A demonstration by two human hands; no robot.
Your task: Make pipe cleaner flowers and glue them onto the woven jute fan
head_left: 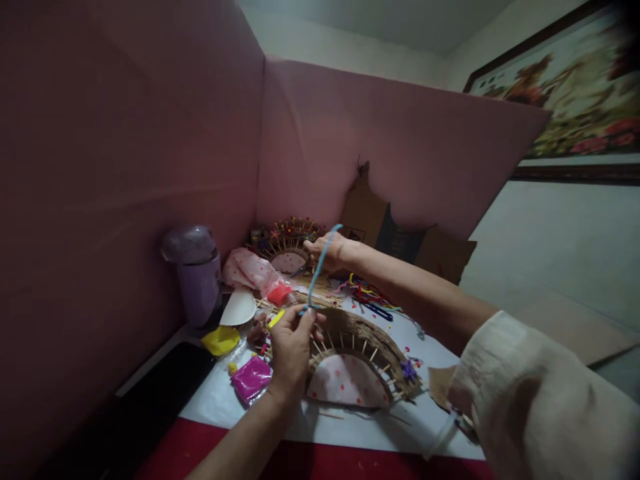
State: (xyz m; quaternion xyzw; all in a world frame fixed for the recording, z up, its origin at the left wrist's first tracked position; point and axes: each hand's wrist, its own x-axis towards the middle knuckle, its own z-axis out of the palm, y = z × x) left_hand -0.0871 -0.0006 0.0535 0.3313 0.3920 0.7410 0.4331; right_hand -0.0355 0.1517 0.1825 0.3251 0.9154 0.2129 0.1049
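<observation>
The blue pipe cleaner point(319, 267) is stretching above the table point(350, 430); we are pinching its lower end with our left hand point(293, 343), its upper end with our right hand point(327, 252). A cardboard arch point(373, 343) is lying just under the left hand, a purple cup point(197, 280) standing well apart.

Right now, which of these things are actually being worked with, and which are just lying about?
In hand: blue strand, stretched between left hand and right hand; stick-studded cardboard arch beneath.
Lying about: purple jar, yellow packet, magenta packet, pile of coloured strands.
</observation>
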